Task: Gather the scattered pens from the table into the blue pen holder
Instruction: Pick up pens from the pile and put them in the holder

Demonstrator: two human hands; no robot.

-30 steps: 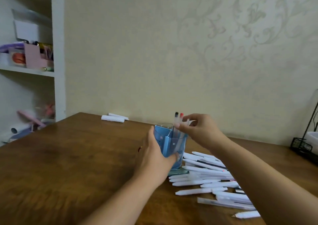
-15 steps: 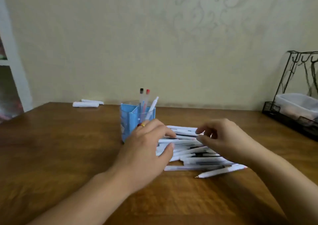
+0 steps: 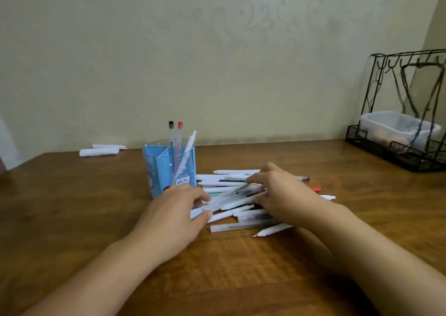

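Note:
The blue pen holder (image 3: 161, 170), with a cat picture on its clear front, stands upright on the wooden table (image 3: 72, 219). It holds three pens: one black-capped, one red-capped, one white and leaning right. Just right of it lies a heap of mostly white pens (image 3: 241, 226). My left hand (image 3: 176, 216) is at the heap's left end, thumb and fingers pinching several pen ends. My right hand (image 3: 284, 192) lies over the heap's right side, with its index finger and thumb closed around a few pens. The pens under both hands are partly hidden.
Two white rolled items (image 3: 99, 151) lie at the back left by the wall. A black wire rack (image 3: 398, 156) holding a clear plastic box (image 3: 395, 127) stands at the far right. Bare wood stretches in front of the hands and to the left.
My right hand has left the holder after dropping a white pen in, and my left hand has let go of the holder. Both have come down onto the heap and closed on pens.

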